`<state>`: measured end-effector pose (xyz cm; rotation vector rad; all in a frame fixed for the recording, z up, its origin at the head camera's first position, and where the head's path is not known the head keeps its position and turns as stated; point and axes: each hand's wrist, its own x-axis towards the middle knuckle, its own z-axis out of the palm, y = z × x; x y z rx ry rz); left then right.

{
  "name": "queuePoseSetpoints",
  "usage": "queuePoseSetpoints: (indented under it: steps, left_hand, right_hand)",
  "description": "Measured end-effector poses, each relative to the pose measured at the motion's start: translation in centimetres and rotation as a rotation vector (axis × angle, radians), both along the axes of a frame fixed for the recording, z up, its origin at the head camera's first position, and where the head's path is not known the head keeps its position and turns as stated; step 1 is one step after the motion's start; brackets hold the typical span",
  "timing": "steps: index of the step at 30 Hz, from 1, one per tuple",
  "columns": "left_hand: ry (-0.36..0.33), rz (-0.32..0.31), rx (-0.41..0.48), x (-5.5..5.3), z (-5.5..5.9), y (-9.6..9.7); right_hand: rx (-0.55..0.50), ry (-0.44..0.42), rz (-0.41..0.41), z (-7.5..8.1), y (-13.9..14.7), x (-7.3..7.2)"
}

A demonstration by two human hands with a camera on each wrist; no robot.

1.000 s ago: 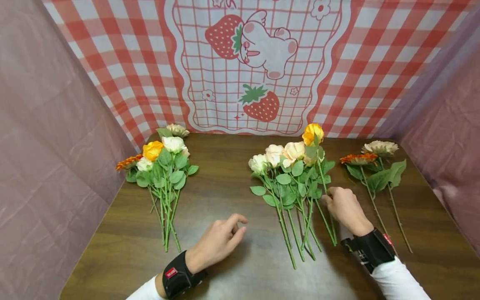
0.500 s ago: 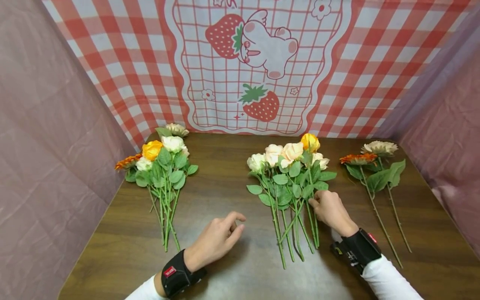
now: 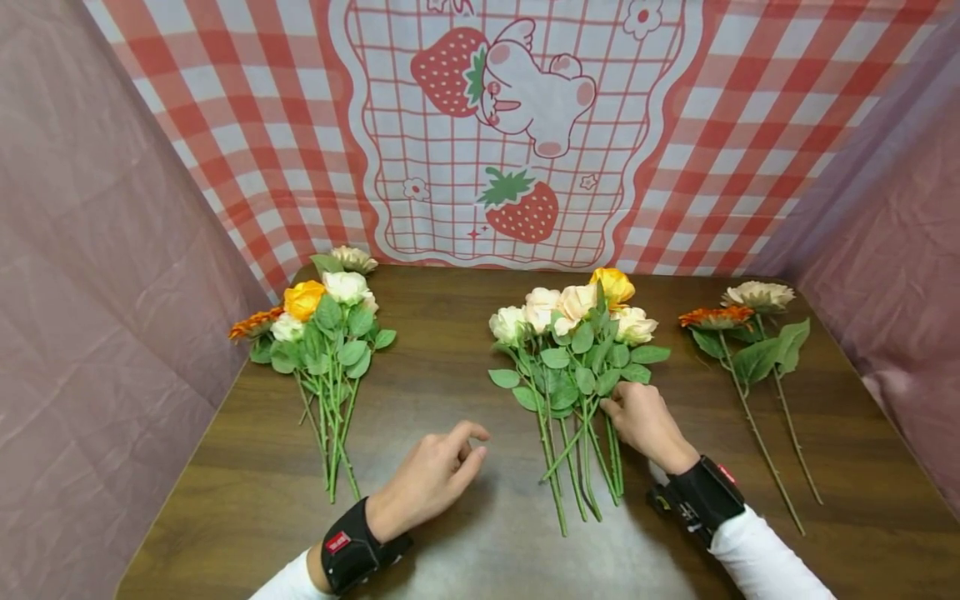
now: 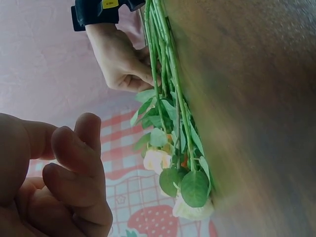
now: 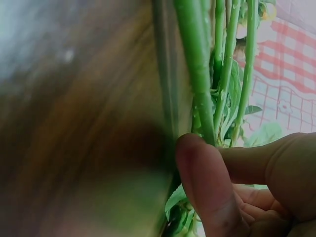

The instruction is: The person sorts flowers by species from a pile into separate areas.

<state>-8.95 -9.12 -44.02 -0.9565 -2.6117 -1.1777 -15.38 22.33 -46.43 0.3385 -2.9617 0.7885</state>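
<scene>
On wristbands [image 3: 366, 552]: red tags [image 3: 338, 542], lettering unreadable. Right grip [image 3: 647, 423] pinches stem [image 5: 196, 54] among cream and yellow roses [image 3: 577, 305]; left grip [image 3: 427, 479] loosely apart.

White sleeves [image 3: 768, 560] and broad black wrist straps [image 3: 352, 560] are worn on both arms. Each strap has a small red tag [image 3: 338, 542] and a dark, boxy unit [image 3: 396, 549], the right one bearing a yellow label [image 4: 109, 4]. The fingers [image 4: 74, 187] are bare.

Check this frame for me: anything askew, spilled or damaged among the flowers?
One stem in the middle bunch slants leftward across its neighbours, so the stem ends look slightly askew. Nothing appears spilled or broken.
</scene>
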Motion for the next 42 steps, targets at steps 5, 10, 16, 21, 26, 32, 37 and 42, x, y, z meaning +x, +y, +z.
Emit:
queuePoseSetpoints:
  steps: [5,10,16,21,26,32,37,42]
  left_hand:
    - [-0.010,0.003,0.003,0.0,0.0,-0.1]
    - [-0.013,0.008,0.002,0.1,0.1,-0.2]
    - [0.000,0.031,-0.024,0.1,0.4,-0.3]
    - [0.011,0.068,-0.081,-0.3,0.6,-0.8]
    - [0.008,0.147,-0.160,-0.6,0.9,-2.0]
    - [-0.011,0.199,-0.207,-0.7,1.0,-3.0]
    - [-0.037,0.239,-0.243,-0.6,1.0,-3.8]
    - [-0.040,0.276,-0.262,-0.5,1.0,-4.5]
  right_hand:
    - [0.003,0.025,0.010,-0.2,-0.6,-0.2]
    - [-0.012,0.027,0.012,-0.3,-1.0,-0.2]
    - [-0.023,0.039,0.030,-0.3,-1.5,-0.2]
    - [-0.033,0.035,0.028,-0.3,-1.3,-0.1]
    - [-0.007,0.016,0.019,-0.3,-0.8,0.1]
    - [0.036,-0.016,0.005,-0.2,-0.4,0.2]
    - [0.071,-0.030,0.013,0.0,-0.4,0.4]
    - [0.083,-0.032,0.018,0.3,-0.3,0.9]
